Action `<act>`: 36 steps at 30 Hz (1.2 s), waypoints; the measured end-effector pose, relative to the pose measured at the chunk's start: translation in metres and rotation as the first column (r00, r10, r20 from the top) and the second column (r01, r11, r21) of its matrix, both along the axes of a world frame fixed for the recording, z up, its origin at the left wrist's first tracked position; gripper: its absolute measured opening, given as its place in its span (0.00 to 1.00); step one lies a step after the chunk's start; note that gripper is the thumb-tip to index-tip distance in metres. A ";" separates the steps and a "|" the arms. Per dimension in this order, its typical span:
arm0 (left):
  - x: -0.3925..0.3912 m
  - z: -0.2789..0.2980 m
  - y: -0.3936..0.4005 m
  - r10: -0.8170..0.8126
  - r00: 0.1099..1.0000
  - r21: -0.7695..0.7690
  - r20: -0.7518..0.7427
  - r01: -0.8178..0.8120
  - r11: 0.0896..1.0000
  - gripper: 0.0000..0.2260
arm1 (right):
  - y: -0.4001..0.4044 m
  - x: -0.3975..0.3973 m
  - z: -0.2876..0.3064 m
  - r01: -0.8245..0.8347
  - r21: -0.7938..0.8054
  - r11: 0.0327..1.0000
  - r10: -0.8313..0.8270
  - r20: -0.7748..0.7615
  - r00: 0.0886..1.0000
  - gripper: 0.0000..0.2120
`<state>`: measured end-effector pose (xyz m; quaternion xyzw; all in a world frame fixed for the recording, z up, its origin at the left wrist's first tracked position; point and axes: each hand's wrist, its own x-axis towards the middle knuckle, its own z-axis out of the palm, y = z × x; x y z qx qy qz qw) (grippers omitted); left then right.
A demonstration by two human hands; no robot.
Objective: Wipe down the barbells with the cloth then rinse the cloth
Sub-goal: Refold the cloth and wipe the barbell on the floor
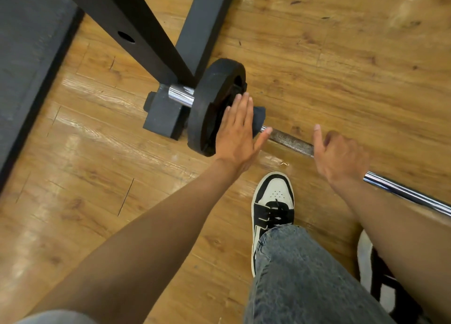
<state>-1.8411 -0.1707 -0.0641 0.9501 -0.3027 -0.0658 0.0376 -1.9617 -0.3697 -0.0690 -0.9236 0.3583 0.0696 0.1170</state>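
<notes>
Down on the wooden floor [317, 55] the barbell [292, 143] lies with its black plate [207, 108] against a dark rack foot [163, 118]. Her left hand [236, 130] reaches out on a straight arm, fingers flat and spread, pressing the dark cloth [258, 116] against the plate's inner face. Meanwhile the right hand [339, 157] curls round the bar, thumb sticking up.

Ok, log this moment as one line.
left hand: flat, pressing cloth on weight plate | right hand: gripping barbell bar | stage: wiping, rinse not yet done
</notes>
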 end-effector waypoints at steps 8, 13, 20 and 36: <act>0.055 0.022 -0.047 -0.008 0.943 0.250 -0.334 0.097 0.963 0.40 | 0.011 -0.011 0.001 -0.003 -0.006 1.000 0.002 -0.033 0.999 0.37; 0.066 0.018 -0.059 0.001 0.926 0.318 -0.377 0.128 0.940 0.39 | 0.010 -0.008 0.001 -0.008 -0.027 1.000 0.006 -0.054 0.999 0.36; 0.030 0.004 -0.023 0.034 0.992 -0.068 -0.125 -0.043 0.997 0.32 | 0.013 -0.010 0.003 0.005 -0.004 1.000 -0.006 -0.016 1.000 0.33; -0.011 0.004 -0.010 0.069 0.997 -0.053 0.020 -0.068 0.996 0.39 | 0.014 -0.010 0.000 -0.006 -0.019 1.000 0.006 -0.001 1.000 0.34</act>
